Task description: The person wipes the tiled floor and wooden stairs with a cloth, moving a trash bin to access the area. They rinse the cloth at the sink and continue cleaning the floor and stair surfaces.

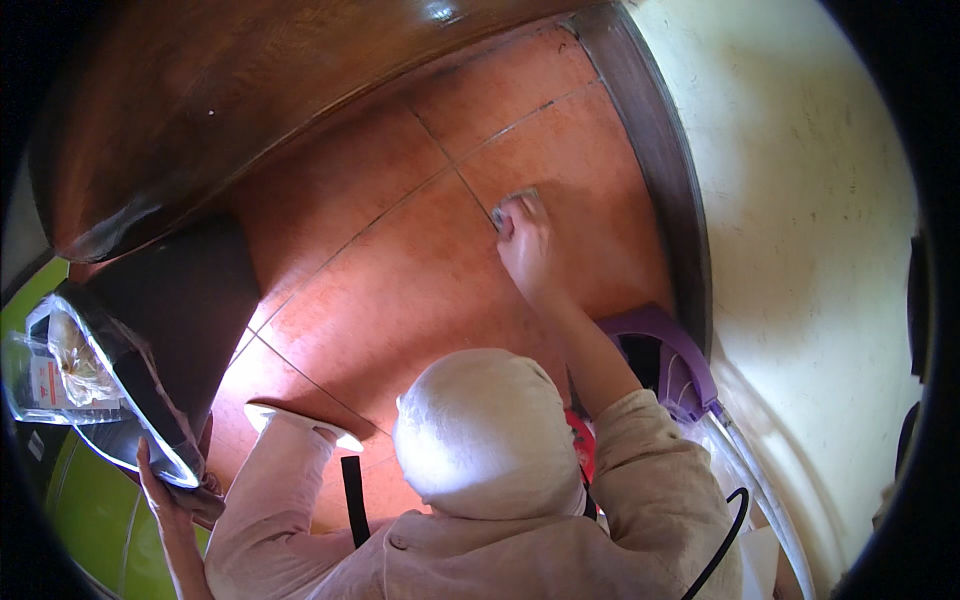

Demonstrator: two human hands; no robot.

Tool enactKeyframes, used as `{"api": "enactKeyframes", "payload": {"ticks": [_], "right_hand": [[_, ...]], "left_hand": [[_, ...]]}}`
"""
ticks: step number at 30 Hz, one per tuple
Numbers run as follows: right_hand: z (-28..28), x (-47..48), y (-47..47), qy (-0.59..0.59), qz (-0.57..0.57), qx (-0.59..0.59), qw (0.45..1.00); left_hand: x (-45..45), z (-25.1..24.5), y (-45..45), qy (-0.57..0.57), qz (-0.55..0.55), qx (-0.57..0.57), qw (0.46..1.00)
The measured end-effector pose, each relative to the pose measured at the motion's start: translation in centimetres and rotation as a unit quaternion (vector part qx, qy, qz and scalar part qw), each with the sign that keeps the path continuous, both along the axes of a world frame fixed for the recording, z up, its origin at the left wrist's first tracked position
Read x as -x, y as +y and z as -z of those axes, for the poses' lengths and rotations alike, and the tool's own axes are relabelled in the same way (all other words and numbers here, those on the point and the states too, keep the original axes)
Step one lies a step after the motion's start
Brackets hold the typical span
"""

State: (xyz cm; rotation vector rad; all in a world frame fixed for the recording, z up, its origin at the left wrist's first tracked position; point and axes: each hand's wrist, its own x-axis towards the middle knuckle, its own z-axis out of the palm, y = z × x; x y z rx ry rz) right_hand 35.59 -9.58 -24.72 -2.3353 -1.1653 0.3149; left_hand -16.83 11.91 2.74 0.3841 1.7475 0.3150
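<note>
My right hand (525, 225) is at the orange tiled floor (405, 262), its fingers closed over a small pale wad (531, 193), perhaps a cloth; most of it is hidden under the fingers. At the far left, my left hand (161, 487) grips the rim of a dark bin (176, 300). The bin is tilted, with its mouth towards the left. A clear plastic liner folds over its rim. Inside or at the mouth lie a crumpled bag (79, 360) and a clear plastic container (34, 397) bearing print.
A brown wooden furniture panel (225, 97) spans the top. Dark skirting (660, 150) runs along a pale wall (795, 187). Near my right arm are a purple plastic item (675, 360), a light pole (772, 487) and a black cord (724, 540). My white-slippered foot (262, 412) rests on the floor.
</note>
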Motion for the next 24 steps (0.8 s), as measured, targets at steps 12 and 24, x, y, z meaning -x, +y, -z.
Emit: {"api": "enactKeyframes", "payload": {"ticks": [12,24], "right_hand": [[-0.2,-0.3,0.5,-0.011,-0.035,0.017,0.999],[0.1,0.3,0.3,-0.017,0.011,-0.116,0.993]], "left_hand": [[0.9,0.0,0.2,-0.013,-0.014,0.020,1.000],[4.8,0.8,0.5,-0.048,-0.035,0.033,0.998]]}}
